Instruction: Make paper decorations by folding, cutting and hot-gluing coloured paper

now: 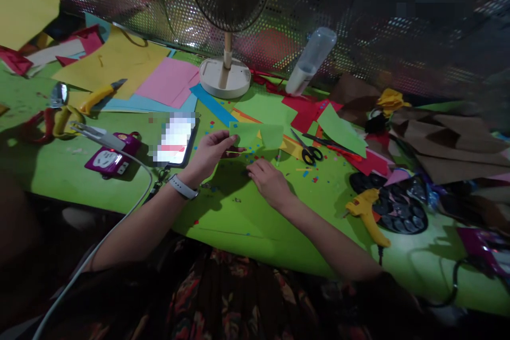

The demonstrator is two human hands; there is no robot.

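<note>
My left hand (pixel 211 154) pinches the left edge of a light green paper piece (pixel 255 135) and holds it just above the green table (pixel 79 170). A pale watch sits on that wrist. My right hand (pixel 268 179) rests on the table just below the paper, fingers curled down among small paper scraps; whether it holds anything is hidden. Black-handled scissors (pixel 309 153) lie a little to the right of the paper. A phone (pixel 175 141) lies face up just left of my left hand.
A desk fan (pixel 225 77) stands behind the paper, a glue bottle (pixel 311 61) leans at its right. A yellow glue gun (pixel 368 215) and dark tray (pixel 398 207) lie right. A purple power strip (pixel 109 159), yellow cutter (pixel 99 96) and coloured sheets lie left.
</note>
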